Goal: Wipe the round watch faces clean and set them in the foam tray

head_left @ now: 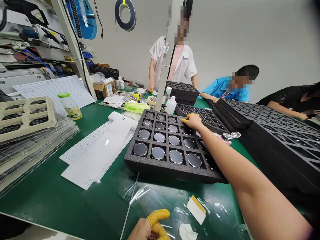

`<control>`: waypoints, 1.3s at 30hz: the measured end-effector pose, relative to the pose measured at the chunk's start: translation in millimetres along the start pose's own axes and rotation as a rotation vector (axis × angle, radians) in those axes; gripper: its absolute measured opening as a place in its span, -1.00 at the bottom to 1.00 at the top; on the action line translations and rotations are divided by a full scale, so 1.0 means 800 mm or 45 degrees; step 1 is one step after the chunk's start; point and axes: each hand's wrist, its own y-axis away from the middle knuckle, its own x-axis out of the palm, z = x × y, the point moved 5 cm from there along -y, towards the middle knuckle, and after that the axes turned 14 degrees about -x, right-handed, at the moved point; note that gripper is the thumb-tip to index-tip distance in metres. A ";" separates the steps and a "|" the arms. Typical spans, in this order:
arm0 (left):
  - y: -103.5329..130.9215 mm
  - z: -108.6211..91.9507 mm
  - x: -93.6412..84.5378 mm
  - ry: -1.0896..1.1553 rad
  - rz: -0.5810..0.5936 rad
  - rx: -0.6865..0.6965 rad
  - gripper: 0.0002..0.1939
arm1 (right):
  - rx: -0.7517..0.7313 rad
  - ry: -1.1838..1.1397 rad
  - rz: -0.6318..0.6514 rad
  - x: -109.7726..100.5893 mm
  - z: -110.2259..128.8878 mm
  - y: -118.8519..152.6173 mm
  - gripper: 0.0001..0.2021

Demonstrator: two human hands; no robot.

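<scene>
Right hand reaches into the far row of the black foam tray, yellow-covered fingers at a cell; can't tell if they grip a disc. Tray sits mid-bench, round discs in its cells. Left hand low in view, fingers slightly parted, near clear film.

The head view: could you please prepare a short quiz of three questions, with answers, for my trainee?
1. Choose: which hand is over the black foam tray? A) left B) right
2. True or false: the jar at the left of the white paper sheets has a green lid.
3. Complete: the finger covers on the left hand are ____.

Key: 1. B, the right hand; 2. True; 3. yellow.
</scene>
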 end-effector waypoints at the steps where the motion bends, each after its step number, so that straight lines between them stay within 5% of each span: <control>1: 0.004 -0.002 0.001 0.017 -0.011 0.002 -0.16 | 0.002 -0.023 -0.033 -0.005 0.003 0.004 -0.70; 6: 0.033 -0.025 0.009 0.133 -0.096 0.101 -0.22 | -0.112 -0.093 -0.364 -0.065 0.040 0.071 -0.72; 9: 0.046 -0.045 0.020 0.224 -0.006 0.152 -0.21 | -0.333 -0.200 -0.485 -0.090 0.091 0.165 -0.75; 10: 0.050 -0.052 0.025 0.249 0.047 0.199 -0.16 | -0.544 -0.343 -0.560 -0.094 0.115 0.206 -0.81; 14: 0.059 -0.066 0.047 0.305 0.295 0.345 -0.05 | -1.239 -0.589 -0.509 -0.069 0.192 0.366 -0.80; 17: 0.063 -0.059 0.058 0.266 0.286 0.209 -0.22 | -1.279 -0.680 -0.430 -0.045 0.202 0.436 -0.84; 22: 0.071 -0.042 0.068 -0.017 0.050 0.069 -0.33 | -1.169 -0.894 -0.025 -0.021 0.186 0.470 -0.67; 29: 0.078 -0.037 0.097 -0.354 0.035 0.212 -0.56 | -1.059 -1.013 -0.136 -0.012 0.196 0.483 -0.68; 33: 0.081 -0.042 0.099 -0.375 0.170 0.217 -0.57 | -1.236 -1.072 -0.118 -0.022 0.202 0.487 -0.68; 39: 0.077 -0.047 0.107 -0.626 0.622 0.134 -0.78 | -1.381 -1.126 0.008 -0.023 0.198 0.493 -0.70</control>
